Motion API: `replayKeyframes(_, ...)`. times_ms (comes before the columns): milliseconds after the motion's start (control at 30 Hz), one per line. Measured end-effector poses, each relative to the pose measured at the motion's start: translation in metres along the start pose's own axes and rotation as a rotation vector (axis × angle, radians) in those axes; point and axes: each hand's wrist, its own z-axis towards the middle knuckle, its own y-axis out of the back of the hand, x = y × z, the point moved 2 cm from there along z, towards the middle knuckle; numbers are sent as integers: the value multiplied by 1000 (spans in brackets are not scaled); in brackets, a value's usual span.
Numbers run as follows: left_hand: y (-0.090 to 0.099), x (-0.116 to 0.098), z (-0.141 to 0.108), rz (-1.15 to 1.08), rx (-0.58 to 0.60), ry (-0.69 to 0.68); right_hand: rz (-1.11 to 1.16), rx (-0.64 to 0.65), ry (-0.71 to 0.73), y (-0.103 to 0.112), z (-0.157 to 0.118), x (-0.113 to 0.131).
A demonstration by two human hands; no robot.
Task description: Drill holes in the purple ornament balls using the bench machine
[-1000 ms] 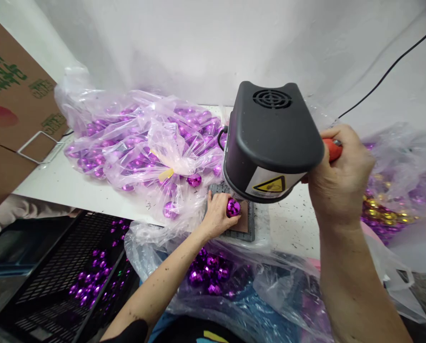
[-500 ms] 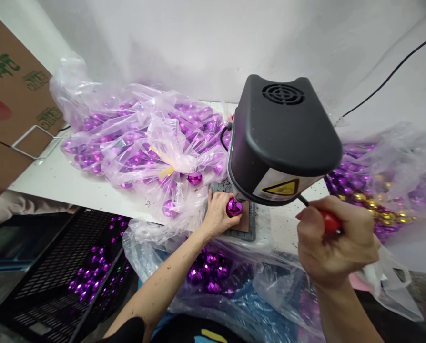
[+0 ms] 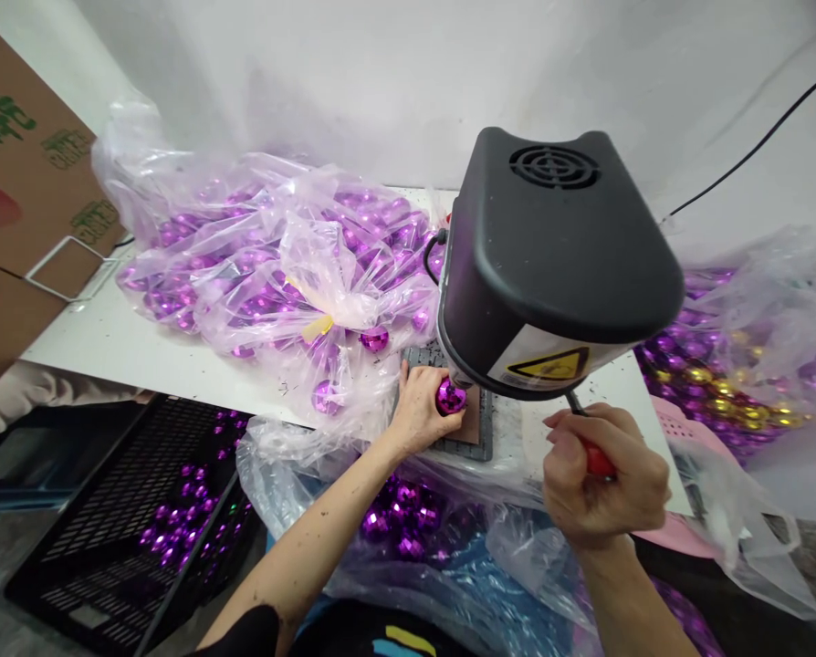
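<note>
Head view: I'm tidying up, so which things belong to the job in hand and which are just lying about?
In the job: purple ball in left hand; red handle in right hand; black machine; grey base; likely, bagged purple balls.

Apparently just lying about: cardboard box; pink perforated object.

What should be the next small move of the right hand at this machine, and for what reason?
Probably a slight, slow pull of the red handle downward, with the left hand steady. The right hand is closed around that handle, and the left holds the purple ball near the lower end of the black machine; whether ball and machine touch is unclear, so gentleness seems wise.
</note>
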Motion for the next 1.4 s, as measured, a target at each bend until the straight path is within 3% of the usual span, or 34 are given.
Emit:
replayKeyframes(667, 3, -4, 0, 25, 39, 14, 113, -201, 49, -26, -17, -11)
replayKeyframes(833, 5, -8, 0, 33, 38, 26, 67, -126, -14, -38, -35, -24)
replayKeyframes(933, 6, -8, 0, 27, 26, 7, 16, -68, -46, -30, -36, -23)
replayKeyframes(1067, 6, -6, 0, 8, 20, -20, -64, -15, -76, -4, 5, -6)
replayKeyframes(1133, 5, -6, 1, 11, 23, -27, -143, -134, -72, 6, 40, 1)
replayKeyframes(1267, 8, -11, 1, 8, 34, 14, -161, -45, -207, 0, 106, 0)
replayKeyframes(1400, 27, -20, -21, -75, 28, 13, -128, -24, -245, -12, 130, -1)
